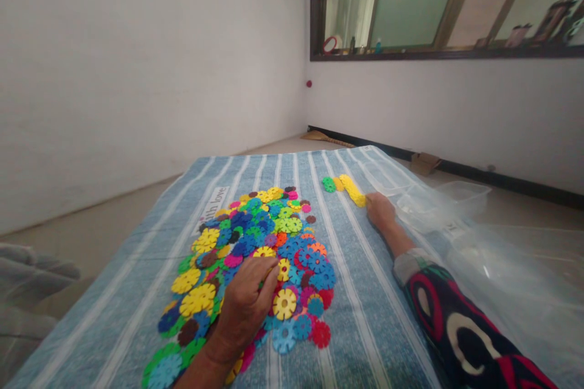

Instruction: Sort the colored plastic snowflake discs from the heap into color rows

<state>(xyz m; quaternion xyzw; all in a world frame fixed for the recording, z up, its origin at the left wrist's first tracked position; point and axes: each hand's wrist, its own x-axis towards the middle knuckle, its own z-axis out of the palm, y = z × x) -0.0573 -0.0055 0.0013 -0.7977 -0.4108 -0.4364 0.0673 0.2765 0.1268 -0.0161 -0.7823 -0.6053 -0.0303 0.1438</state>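
Observation:
A heap of notched plastic building discs [255,231] in many colours covers the middle of the cloth. My left hand [246,295] rests over the near part of this heap with its fingers curled and thumb pressed in. A yellow disc [283,269] lies right by its fingertips; whatever is inside the hand is hidden. Farther off to the right, my right hand [382,214] is closed at the near end of a row of overlapping yellow discs [350,187], its fingertips on the last one. Beyond that row are an orange disc [338,183] and green discs [328,184].
The discs lie on a blue and white striped cloth [123,292]. Clear plastic containers [460,194] stand along the right edge, beside my right forearm. White walls, a window ledge with small items and a piece of cardboard [424,163] are behind.

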